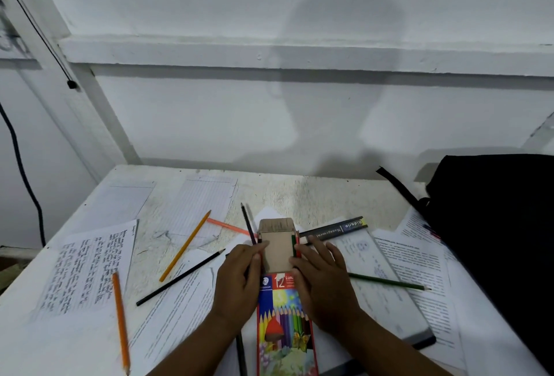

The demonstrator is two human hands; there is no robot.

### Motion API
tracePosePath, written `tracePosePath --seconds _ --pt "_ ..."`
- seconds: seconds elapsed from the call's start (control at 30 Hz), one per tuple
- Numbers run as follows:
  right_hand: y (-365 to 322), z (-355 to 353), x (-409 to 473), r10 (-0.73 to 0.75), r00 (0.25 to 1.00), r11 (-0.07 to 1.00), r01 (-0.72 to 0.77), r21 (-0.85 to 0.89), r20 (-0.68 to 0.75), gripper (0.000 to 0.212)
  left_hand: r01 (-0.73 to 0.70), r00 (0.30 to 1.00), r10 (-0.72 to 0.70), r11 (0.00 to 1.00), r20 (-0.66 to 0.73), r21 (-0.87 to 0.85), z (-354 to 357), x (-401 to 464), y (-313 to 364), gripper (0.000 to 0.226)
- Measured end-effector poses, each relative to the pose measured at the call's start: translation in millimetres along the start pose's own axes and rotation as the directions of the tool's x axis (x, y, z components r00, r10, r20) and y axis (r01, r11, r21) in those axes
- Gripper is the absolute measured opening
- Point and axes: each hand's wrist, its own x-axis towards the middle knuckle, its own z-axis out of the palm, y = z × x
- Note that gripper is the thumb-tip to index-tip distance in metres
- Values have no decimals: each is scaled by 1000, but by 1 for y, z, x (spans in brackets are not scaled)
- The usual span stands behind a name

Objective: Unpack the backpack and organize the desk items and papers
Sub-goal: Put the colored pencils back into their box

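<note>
the coloured pencil box [284,324] is lain at the near middle of the desk [299,193], flap open. a dark pencil [248,224] is pinched by the left hand [238,282]; red and green pencils [295,245] are pinched by the right hand [325,285]. tips should be aligned with the mouth and slid in flat, the box being steadied meanwhile.

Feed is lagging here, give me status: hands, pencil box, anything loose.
Left hand and right hand both gripping the coloured pencil box, flap open. Loose pencils scattered over the papers: orange pencil, black pencil, green pencil.
</note>
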Motion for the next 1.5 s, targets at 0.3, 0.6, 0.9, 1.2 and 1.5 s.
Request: tracePosePath --seconds 0.3,0.6,0.9,1.2,1.5 --pt "2 0 -1 -25 999 999 26 25 -45 27 132 991 -132 991 -9 -24 -7 15 10 44" --pt "4 0 -2 -35 998 999 37 31 -44 25 30 964 -110 950 241 311 -4 35 -1 34" --pt "5 3 -1 -44 997 998 47 46 -61 22 -108 987 66 947 148 303 3 3 -19 22" --pt "6 3 -2 -47 996 997 51 62 -71 22 -264 962 226 916 156 302 0 -3 -15 38" --pt "4 0 -2 -47 993 995 56 87 -110 21 -285 955 239 899 174 332 -1 -4 -17 46"
